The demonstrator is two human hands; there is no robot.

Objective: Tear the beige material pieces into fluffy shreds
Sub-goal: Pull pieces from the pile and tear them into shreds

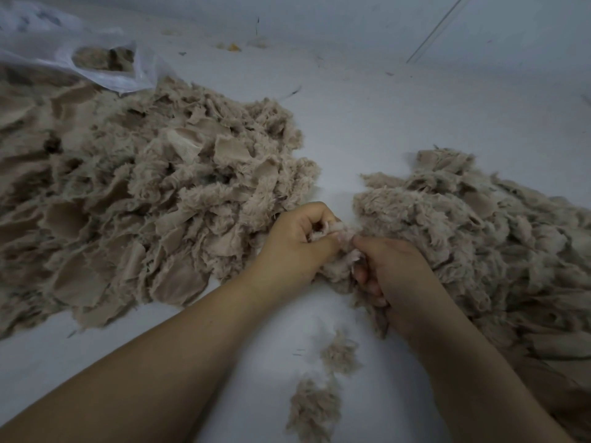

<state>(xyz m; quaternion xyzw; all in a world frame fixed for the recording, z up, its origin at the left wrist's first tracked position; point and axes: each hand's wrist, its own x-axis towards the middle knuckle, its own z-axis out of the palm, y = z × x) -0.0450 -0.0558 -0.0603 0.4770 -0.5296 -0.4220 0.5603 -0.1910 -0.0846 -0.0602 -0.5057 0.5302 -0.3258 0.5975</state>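
1. From your head camera, your left hand (299, 241) is curled up and pinches one end of a small beige scrap (335, 251), with the thumb and fingers closed on it.
2. Your right hand (396, 276) is curled too, and it grips the other end of the same scrap, just beside the left hand.
3. The scrap sits between your two hands, near the middle of the view, and it looks fluffy where the hands meet.
4. On the left lies a big pile of beige pieces (144, 193). Many of them show a flat, smooth side and furry edges.
5. On the right lies another pile of fluffy stuff (473, 238). Your right hand touches its near edge.
6. Two small tufts (319, 391) lie on the white floor (399, 107) near you, between your arms.
7. Far on the left there is a clear plastic bag (64, 49) with some more beige stuff inside it.
8. A tiny yellow bit (234, 47) lies far away on the floor, well apart from the piles.
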